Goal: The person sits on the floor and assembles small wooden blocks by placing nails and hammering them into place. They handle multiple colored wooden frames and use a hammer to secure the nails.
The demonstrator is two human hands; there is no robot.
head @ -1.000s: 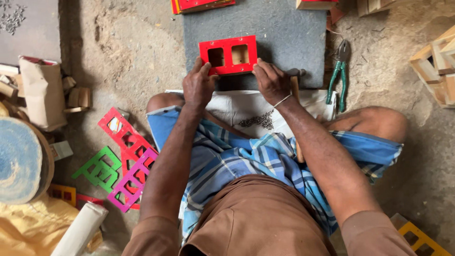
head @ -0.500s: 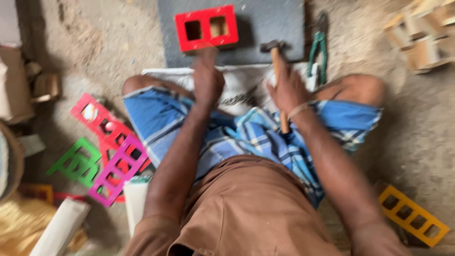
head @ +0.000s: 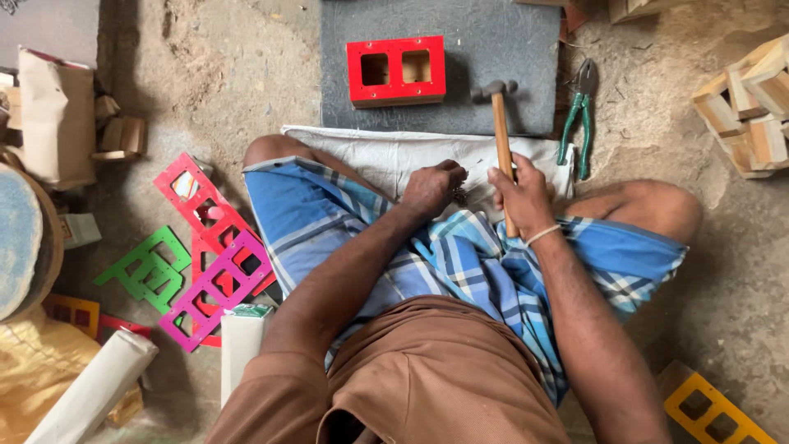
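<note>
Head cam, L to R: magenta frame (head: 215, 292) on floor w/ other cut-outs. My left hand (head: 433, 188) in my lap, fingers pinched over small dark bits, prob. nails (head: 460, 196), can't tell. Red block (head: 396, 71) lies on grey slab (head: 526, 49). Right hand (head: 520, 194) fist tight round hammer (head: 499, 123); green pliers (head: 578, 115) beside.

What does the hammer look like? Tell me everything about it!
The hammer has a light wooden handle and a small dark metal head. The right hand grips the handle low down, so the hammer points away from the person, its head over the near edge of the grey slab. Whether the head rests on the slab is unclear. A bit of the handle sticks out below the fist, over the checked blue cloth.
</note>
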